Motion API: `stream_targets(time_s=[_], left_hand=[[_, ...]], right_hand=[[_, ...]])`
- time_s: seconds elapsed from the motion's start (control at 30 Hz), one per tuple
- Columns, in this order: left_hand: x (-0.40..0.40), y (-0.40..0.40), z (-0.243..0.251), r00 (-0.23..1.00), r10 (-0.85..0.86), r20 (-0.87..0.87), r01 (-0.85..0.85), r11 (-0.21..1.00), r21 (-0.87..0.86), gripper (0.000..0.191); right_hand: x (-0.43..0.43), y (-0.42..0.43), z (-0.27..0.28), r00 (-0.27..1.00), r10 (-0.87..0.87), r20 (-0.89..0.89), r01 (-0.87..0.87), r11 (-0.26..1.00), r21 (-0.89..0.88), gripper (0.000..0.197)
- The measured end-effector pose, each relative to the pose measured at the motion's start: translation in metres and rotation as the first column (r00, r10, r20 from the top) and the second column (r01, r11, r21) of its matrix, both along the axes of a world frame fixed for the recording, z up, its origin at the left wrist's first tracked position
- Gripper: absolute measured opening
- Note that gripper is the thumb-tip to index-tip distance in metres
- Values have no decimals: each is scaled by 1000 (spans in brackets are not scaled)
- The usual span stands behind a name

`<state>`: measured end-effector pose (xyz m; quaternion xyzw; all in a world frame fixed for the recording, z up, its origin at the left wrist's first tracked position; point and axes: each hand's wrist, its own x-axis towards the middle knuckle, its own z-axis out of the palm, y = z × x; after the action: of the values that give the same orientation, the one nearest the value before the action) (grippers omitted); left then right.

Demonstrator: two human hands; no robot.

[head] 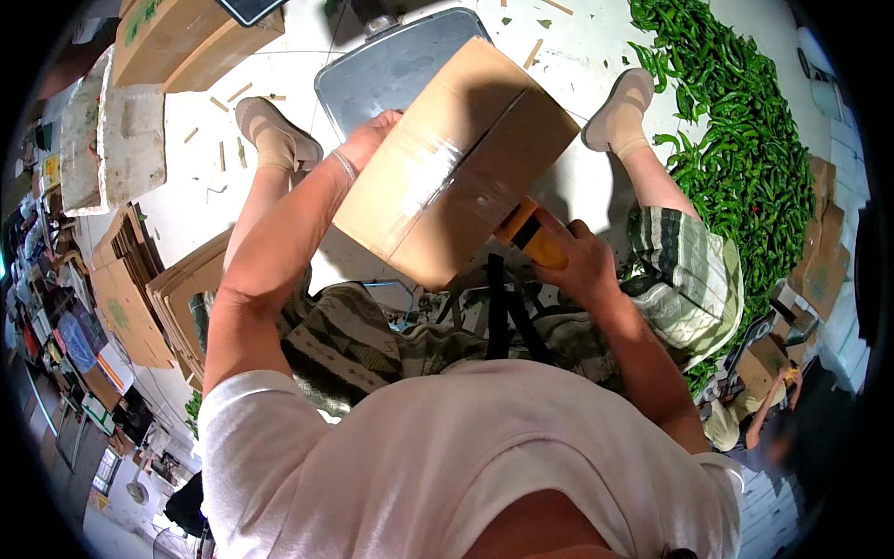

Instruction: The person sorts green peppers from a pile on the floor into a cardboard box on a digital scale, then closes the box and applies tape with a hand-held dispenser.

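Before me a closed cardboard box [412, 161] is tilted at an angle, with shiny clear tape stuck across its middle seam. My left hand [367, 143] grips the box at its left side, and its fingertips are partly hidden behind the edge. In my right hand [583, 262] is an orange-yellow tool with a black band, apparently a tape dispenser [543, 244]. Its front end meets the box's near right side. Behind the box lies the grey platform of a floor scale [356, 87], partly covered by it.
A long heap of green chili peppers [747, 147] covers the floor at right. Cardboard boxes [174, 42], a white foam box [133, 147] and flattened cartons [126, 300] stand at left. Paper strips [222, 155] litter the floor. Another person [758, 426] sits far right.
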<state>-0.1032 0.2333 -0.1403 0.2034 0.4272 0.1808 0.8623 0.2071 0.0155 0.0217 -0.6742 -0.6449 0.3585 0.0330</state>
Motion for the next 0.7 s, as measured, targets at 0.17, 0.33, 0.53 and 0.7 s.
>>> stream_targets(time_s=[0.17, 0.33, 0.53, 0.7], left_hand=[[24, -24, 9, 975, 94, 200, -80, 994, -76, 49], [75, -54, 20, 998, -54, 28, 54, 999, 2, 31], [20, -5, -7, 863, -195, -466, 369, 873, 319, 33], [27, 31, 165, 867, -65, -494, 396, 692, 604, 59]], right_hand=[[4, -12, 9, 998, -52, 25, 51, 998, 27, 83], [20, -53, 21, 999, -49, 22, 41, 961, 274, 72], [0, -21, 47, 998, 3, 60, -15, 977, 211, 78], [-39, 50, 71, 999, -16, 35, 10, 986, 164, 82]])
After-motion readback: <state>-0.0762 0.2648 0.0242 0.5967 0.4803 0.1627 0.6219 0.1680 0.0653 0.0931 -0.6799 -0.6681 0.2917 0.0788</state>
